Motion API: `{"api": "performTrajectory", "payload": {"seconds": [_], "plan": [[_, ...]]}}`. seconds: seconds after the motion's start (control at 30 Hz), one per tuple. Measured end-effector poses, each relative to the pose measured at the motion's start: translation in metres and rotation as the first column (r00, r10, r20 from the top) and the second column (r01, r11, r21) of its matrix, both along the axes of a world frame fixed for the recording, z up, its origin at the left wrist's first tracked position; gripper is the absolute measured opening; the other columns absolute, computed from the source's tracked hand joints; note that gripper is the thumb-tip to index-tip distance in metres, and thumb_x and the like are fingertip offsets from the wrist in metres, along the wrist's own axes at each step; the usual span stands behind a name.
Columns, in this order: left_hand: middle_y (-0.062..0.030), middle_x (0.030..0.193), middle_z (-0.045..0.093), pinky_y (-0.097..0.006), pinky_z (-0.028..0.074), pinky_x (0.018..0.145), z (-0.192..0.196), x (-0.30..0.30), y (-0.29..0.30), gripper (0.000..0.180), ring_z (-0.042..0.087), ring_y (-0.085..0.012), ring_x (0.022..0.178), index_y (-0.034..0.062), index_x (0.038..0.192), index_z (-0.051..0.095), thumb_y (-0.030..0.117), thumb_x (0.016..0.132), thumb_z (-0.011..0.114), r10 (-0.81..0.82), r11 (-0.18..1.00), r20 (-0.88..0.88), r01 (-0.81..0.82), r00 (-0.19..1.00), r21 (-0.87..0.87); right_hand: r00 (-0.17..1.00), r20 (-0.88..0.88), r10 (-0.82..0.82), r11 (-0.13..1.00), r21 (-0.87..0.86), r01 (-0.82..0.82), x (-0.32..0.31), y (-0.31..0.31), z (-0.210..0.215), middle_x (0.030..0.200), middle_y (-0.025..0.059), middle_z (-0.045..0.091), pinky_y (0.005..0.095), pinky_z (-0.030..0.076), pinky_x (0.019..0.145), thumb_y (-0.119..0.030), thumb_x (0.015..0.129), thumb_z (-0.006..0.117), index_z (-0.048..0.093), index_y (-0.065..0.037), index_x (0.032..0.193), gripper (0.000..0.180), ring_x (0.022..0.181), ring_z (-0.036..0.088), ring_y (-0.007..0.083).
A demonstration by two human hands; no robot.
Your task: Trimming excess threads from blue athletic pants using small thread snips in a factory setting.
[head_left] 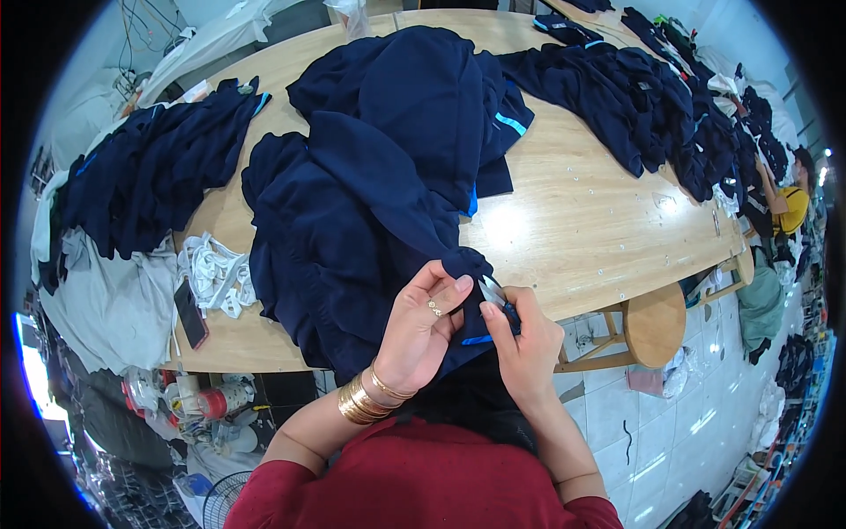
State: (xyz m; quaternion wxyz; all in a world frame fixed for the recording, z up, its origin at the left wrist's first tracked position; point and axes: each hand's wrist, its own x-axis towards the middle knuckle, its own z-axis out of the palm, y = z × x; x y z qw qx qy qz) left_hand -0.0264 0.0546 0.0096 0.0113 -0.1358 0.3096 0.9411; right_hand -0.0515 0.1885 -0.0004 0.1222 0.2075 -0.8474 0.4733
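A dark navy garment (pixel 370 176) with light blue trim lies heaped on the wooden table (pixel 582 212) and hangs over its near edge. My left hand (pixel 423 331), with a ring and gold bangles, pinches a fold of that garment at the table's edge. My right hand (pixel 524 339) holds small metal thread snips (pixel 492 291) against the same fold, close to a strip of light blue trim. The two hands nearly touch. My red sleeves show at the bottom.
More navy garments are piled at the left (pixel 150 167) and along the far right (pixel 670 115). A bundle of white cord (pixel 216 273), a phone (pixel 190 313) and grey cloth (pixel 106 300) lie at the left. A round wooden stool (pixel 654 322) stands at the right. Another person (pixel 793 207) sits at the far right.
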Motion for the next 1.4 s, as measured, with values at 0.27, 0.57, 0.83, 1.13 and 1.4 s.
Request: {"api": "performTrajectory", "payload": {"seconds": [0.27,0.57,0.83,1.13,1.4], "plan": [[-0.0008,0.094,0.061,-0.026,0.046,0.078,0.000,-0.002,0.001,0.006,0.058,-0.0089,0.085,0.0100,0.095,0.054,0.010,0.089,0.057,-0.020,1.000,-0.020,0.020,1.000,0.002,1.000,-0.016,-0.006,0.999,0.039,0.007,-0.002,0.002,0.002,0.063,0.0098,0.057,0.0292,0.042,0.047,-0.025,0.084,0.065,0.057,-0.002,0.089,0.025,0.052,0.057,0.0220],[-0.0003,0.094,0.061,-0.026,0.046,0.079,-0.004,-0.001,0.001,0.005,0.057,-0.0085,0.086,0.0101,0.094,0.054,0.010,0.090,0.057,-0.036,0.999,-0.050,0.038,0.998,0.034,0.999,-0.049,-0.022,0.999,0.047,0.024,-0.003,0.002,0.001,0.062,0.0096,0.057,0.0296,0.042,0.047,-0.025,0.084,0.065,0.057,-0.003,0.088,0.024,0.051,0.057,0.0227],[0.0003,0.094,0.061,-0.024,0.045,0.081,-0.004,-0.004,-0.001,0.009,0.057,-0.0079,0.087,0.0069,0.098,0.057,0.007,0.089,0.056,-0.005,1.000,-0.053,0.006,0.999,0.028,0.999,0.034,-0.011,1.000,-0.025,0.012,-0.003,0.006,0.003,0.060,0.0089,0.055,0.0275,0.042,0.047,-0.021,0.084,0.065,0.058,-0.003,0.086,0.019,0.049,0.055,0.0195],[-0.0048,0.107,0.061,-0.022,0.042,0.090,0.010,-0.003,-0.035,0.031,0.057,-0.0081,0.095,-0.0042,0.116,0.054,0.004,0.086,0.055,-0.229,0.893,-0.074,0.180,0.971,-0.412,0.998,0.002,0.063,0.996,-0.070,-0.063,-0.024,0.029,0.008,0.069,0.0043,0.053,0.0249,0.039,0.051,-0.024,0.079,0.069,0.060,-0.004,0.097,0.028,0.058,0.049,0.0144],[-0.0049,0.105,0.062,-0.020,0.042,0.087,0.022,0.002,-0.069,0.035,0.057,-0.0071,0.092,-0.0055,0.118,0.055,0.009,0.086,0.057,-0.383,0.837,0.064,0.375,0.922,-0.397,0.951,-0.185,0.246,0.952,0.230,-0.201,-0.038,0.026,0.013,0.065,0.0020,0.048,0.0312,0.036,0.056,-0.036,0.072,0.070,0.063,-0.010,0.092,0.033,0.060,0.048,0.0180]]}}
